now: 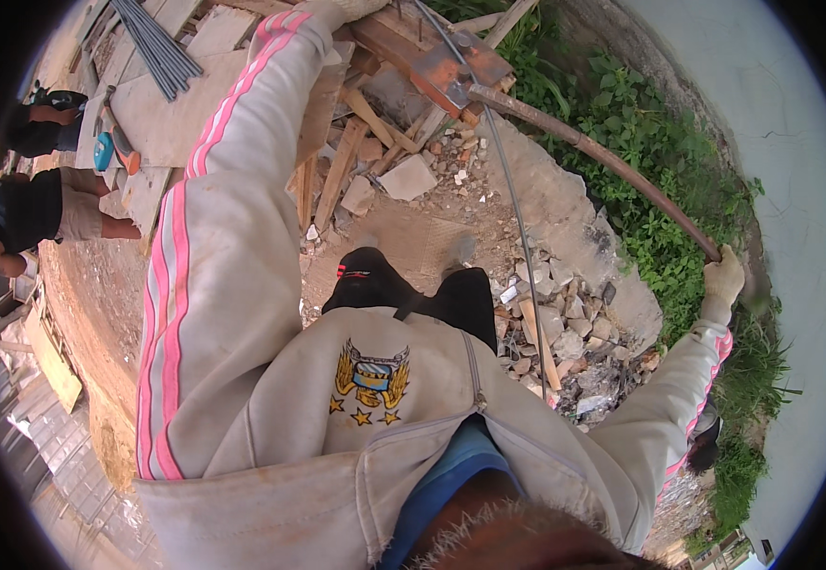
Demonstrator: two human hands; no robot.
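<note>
My right hand (724,277), in a pale work glove, is closed around the far right end of a long rusty pipe (612,166). The pipe's other end meets a rusty metal bending plate (455,76) fixed on a wooden beam (384,43). Past this plate runs a thin steel rod (515,199), from the top edge down over the rubble. My left hand (360,8), also gloved, reaches to the beam at the top edge; its fingers are cut off from view.
Left of the beam, boards (170,123) carry a bundle of steel rods (156,47), a hammer (120,138) and a teal tape measure (102,152). Two people stand at the left, one in beige shorts (80,204). Broken rubble (574,332) covers the ground; plants (622,133) grow along a pale wall (764,123).
</note>
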